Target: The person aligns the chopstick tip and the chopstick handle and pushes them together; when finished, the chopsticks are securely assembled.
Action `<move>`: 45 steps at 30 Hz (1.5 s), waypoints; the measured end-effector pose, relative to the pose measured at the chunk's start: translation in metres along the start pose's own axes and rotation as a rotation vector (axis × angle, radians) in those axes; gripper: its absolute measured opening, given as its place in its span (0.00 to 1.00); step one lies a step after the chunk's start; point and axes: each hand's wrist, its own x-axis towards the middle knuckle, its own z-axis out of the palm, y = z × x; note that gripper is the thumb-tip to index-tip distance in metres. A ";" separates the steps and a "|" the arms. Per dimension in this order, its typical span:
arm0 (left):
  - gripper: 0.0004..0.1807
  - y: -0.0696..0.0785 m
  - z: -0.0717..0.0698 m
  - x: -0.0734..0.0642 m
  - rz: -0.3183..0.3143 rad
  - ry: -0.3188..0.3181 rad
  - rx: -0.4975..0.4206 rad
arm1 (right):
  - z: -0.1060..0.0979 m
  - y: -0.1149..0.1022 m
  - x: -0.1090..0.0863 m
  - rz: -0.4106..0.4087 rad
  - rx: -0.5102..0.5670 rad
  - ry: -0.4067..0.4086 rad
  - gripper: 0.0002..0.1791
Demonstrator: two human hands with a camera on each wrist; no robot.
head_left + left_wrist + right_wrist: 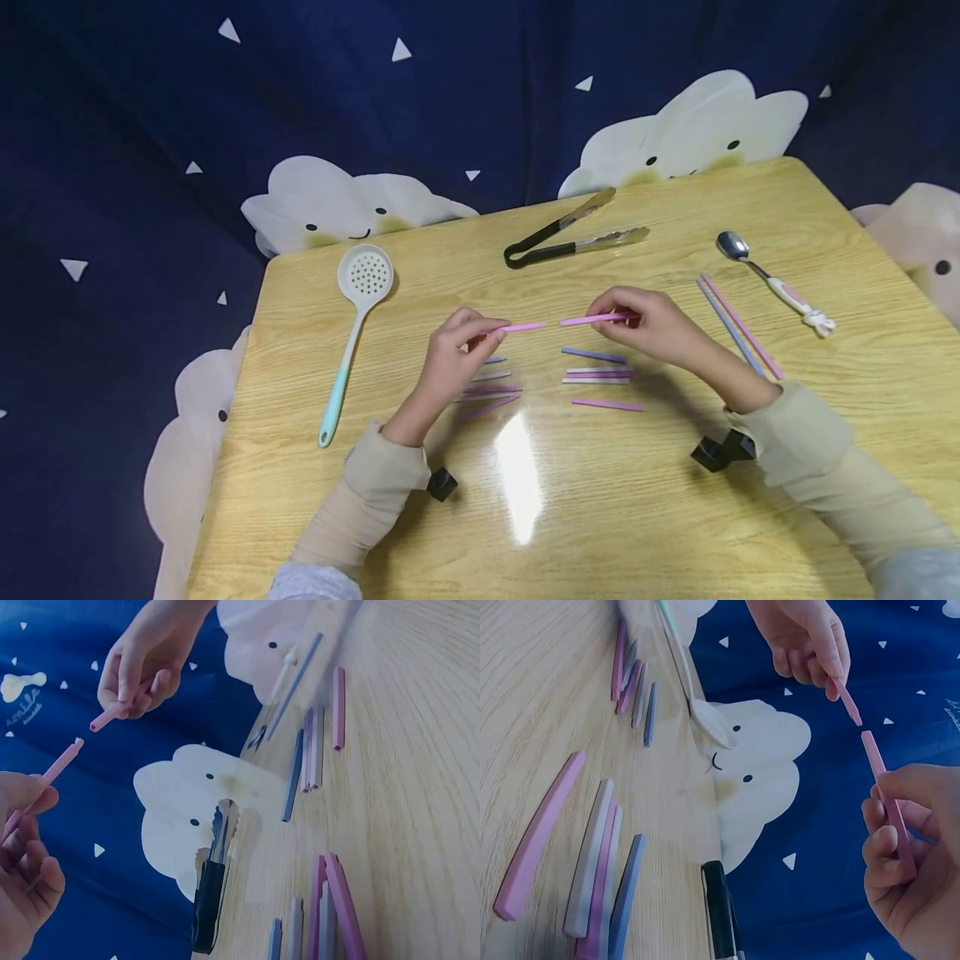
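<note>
My left hand [453, 357] pinches a pink chopstick piece [61, 762] between thumb and fingers; a narrow peg shows at its free end. Opposite it, my right hand [651, 327] grips another pink chopstick piece [875, 754], whose end in the left wrist view has a dark hole. The two ends point at each other above the table, a small gap apart. Below the left hand lie several pink, white and blue pieces [491, 389]. Below the right hand lies a second group of pieces [597, 374], with a pink piece [607, 406] nearest me.
Black-handled tongs [551, 252] lie spread at the back of the wooden table [600, 517]. A white skimmer [365, 275] with a mint handle end is on the left. On the right are a long blue stick [731, 327], a long pink stick [742, 327] and a rabbit-handled spoon [783, 292].
</note>
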 end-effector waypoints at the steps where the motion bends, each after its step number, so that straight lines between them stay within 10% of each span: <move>1: 0.05 0.004 -0.001 0.001 0.002 -0.003 -0.005 | 0.000 -0.001 0.000 -0.004 0.001 -0.002 0.05; 9: 0.05 0.029 -0.004 0.005 0.001 -0.028 -0.022 | 0.001 -0.003 0.002 -0.034 0.005 -0.011 0.04; 45: 0.03 0.034 -0.002 0.007 0.051 -0.070 0.018 | 0.006 -0.006 0.002 -0.125 0.082 0.002 0.04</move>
